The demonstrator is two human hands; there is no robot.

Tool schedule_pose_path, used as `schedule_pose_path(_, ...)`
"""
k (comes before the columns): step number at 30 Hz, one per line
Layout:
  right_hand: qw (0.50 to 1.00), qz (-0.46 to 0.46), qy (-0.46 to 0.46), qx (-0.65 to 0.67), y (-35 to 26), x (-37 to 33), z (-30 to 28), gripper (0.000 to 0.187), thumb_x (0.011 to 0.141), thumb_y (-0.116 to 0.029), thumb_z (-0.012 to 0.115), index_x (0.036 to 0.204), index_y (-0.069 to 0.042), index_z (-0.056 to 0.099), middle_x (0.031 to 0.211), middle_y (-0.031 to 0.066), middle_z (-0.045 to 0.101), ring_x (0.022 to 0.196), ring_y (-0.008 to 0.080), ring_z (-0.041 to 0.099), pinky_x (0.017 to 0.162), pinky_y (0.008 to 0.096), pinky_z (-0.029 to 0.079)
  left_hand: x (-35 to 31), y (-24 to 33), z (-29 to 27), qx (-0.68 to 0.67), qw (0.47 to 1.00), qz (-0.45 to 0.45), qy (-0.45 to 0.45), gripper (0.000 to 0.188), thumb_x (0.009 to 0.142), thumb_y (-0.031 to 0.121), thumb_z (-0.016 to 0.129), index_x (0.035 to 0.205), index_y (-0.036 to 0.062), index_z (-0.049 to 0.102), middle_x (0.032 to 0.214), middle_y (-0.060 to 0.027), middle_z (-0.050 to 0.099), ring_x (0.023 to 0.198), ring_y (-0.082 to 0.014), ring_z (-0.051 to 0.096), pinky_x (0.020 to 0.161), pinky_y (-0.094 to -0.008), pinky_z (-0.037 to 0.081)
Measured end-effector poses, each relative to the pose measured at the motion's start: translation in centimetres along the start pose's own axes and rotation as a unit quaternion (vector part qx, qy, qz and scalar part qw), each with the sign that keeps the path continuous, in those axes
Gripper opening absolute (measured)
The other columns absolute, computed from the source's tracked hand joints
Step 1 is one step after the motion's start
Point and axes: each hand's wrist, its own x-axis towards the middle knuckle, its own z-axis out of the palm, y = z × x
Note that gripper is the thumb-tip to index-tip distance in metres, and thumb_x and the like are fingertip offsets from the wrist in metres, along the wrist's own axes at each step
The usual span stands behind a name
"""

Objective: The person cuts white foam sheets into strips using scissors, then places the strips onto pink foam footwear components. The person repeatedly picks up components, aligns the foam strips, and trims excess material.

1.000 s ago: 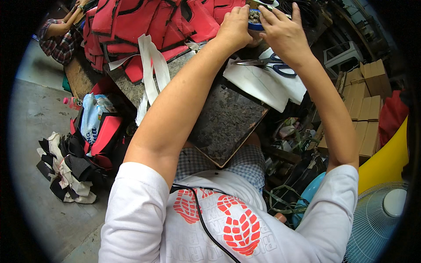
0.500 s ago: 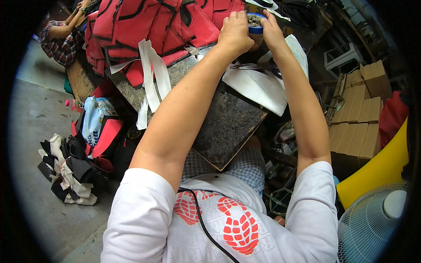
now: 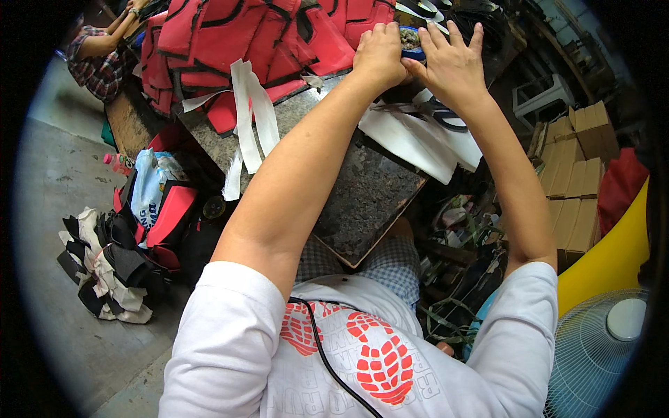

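At the far edge of the worktable (image 3: 359, 195) stands a round container with a blue rim (image 3: 411, 40), filled with some greyish, lumpy stuff. My left hand (image 3: 380, 57) is wrapped round its left side, fingers curled. My right hand (image 3: 454, 66) lies at its right side with the fingers stretched and spread, the thumb near the left hand. It covers part of the container. Below the hands, dark-handled scissors (image 3: 449, 120) rest on white sheet material (image 3: 411, 143). Their blades are partly hard to make out.
Piled red pieces with black edges (image 3: 230, 49) cover the table's far left, beside white strips (image 3: 251, 115). Cardboard boxes (image 3: 571, 167), a yellow object (image 3: 606, 230) and a fan (image 3: 599, 355) are on the right. Scraps (image 3: 104, 265) lie on the left floor. Another person (image 3: 97, 63) sits far left.
My right hand has loosened from the container's side and spread its fingers, its forearm shifting right. The left hand stays at the container. The view has shifted slightly.
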Motion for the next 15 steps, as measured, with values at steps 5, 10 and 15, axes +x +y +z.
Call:
schedule_pose_path(5,0.993,-0.096,0.062,0.019,1.3,-0.5,-2.0,0.049,0.094,-0.047,0.054,0.118,-0.007,0.067,0.142,0.0069,0.052,0.131,0.0266,0.047,0.115,0.061,0.014,-0.3,0.1,-0.2,0.014,1.0,0.008,-0.006,0.089,0.061,0.03,0.085,0.134,-0.0018,0.044,0.123,-0.0231,0.055,0.114,-0.0413,0.054,0.098,-0.0466,0.046)
schedule_pose_path(10,0.88,-0.052,-0.008,0.473,3.2,3.0,1.8,0.038,0.091,-0.044,0.059,0.098,-0.008,0.071,0.141,0.006,0.052,0.132,0.0198,0.045,0.117,0.0526,0.013,-0.3,0.0,-0.6,0.012,0.999,0.001,-0.034,0.094,0.058,0.027,0.089,0.136,-0.0001,0.043,0.126,-0.0225,0.053,0.117,-0.0402,0.052,0.1,-0.0453,0.045)
schedule_pose_path(15,0.603,0.204,-0.119,0.762,3.8,2.6,9.1,0.063,0.091,-0.068,0.044,0.103,-0.013,0.073,0.15,0.0079,0.044,0.145,0.0225,0.027,0.119,0.049,0.001,0.1,-0.4,-0.8,0.005,0.998,-0.003,-0.056,0.099,0.057,0.025,0.089,0.139,0.0005,0.04,0.127,-0.0226,0.052,0.119,-0.0403,0.051,0.101,-0.0448,0.044)
